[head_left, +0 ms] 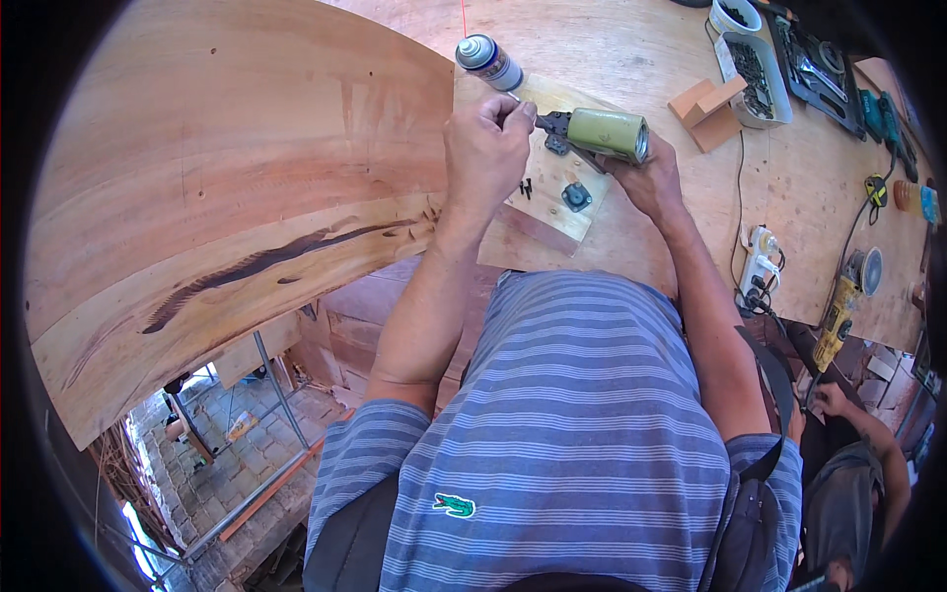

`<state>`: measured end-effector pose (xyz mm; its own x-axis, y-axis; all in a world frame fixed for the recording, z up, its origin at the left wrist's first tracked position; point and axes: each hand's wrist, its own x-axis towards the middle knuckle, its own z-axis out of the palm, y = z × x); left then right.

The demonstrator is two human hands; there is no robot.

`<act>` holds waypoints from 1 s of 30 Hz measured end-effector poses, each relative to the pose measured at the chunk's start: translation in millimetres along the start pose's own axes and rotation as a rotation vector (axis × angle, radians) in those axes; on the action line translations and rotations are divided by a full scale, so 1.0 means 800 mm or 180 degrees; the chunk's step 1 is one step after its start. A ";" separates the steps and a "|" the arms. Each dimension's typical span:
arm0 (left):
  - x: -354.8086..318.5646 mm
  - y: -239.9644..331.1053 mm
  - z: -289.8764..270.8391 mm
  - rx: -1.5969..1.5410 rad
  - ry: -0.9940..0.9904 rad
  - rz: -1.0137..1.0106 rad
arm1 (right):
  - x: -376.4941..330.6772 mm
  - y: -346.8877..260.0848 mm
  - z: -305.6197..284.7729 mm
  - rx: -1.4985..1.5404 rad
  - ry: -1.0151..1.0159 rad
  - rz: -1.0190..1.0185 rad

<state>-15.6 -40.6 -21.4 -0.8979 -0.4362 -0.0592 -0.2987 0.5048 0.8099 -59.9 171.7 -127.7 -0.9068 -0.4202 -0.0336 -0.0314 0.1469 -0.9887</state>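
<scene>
My right hand (649, 183) is closed around the lower side of a green cylindrical tool housing (604, 134), whose open end faces right. A black mechanism (555, 123) sticks out of its left end. Beside that mechanism, my left hand (490, 143) is closed in a pinch; a thin pale tip shows above the fingers, too small to name. Underneath lies a thick wooden board (548, 209). On it are a round black flanged part (576, 196), another small black part (557, 145) and several black screws (526, 187). A spray can (490, 62) lies tilted at the board's far edge.
Notched wood blocks (708, 113), a tray of screws (752, 81), a white tub (735, 16) and a tool case (817, 69) sit far right. Nearer are a power strip (760, 261) and an angle grinder (843, 306). A large wooden panel (247, 148) rises left. Another person's hand (829, 400) shows lower right.
</scene>
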 end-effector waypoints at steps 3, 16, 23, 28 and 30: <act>0.003 0.008 -0.005 0.0067 -0.0026 -0.0236 | -0.002 -0.006 -0.001 0.0056 -0.0048 0.0000; 0.026 0.025 -0.049 0.1710 -0.1075 0.2245 | 0.004 -0.007 -0.001 -0.0074 -0.0162 -0.0124; 0.002 0.014 -0.037 0.0313 -0.0795 0.0889 | 0.005 0.004 -0.002 0.0184 -0.0148 0.0014; 0.018 0.006 -0.044 0.1054 -0.0742 0.2470 | 0.004 -0.002 -0.007 0.0000 -0.0162 0.0128; 0.020 0.009 -0.046 0.1225 -0.0743 0.2643 | 0.003 -0.001 -0.007 0.0003 -0.0107 0.0054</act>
<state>-19.7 -71.5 5.0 -0.9010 0.3126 0.3009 0.4167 0.8165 0.3996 -64.5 175.6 -126.1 -0.8925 -0.4476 -0.0554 -0.0156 0.1533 -0.9880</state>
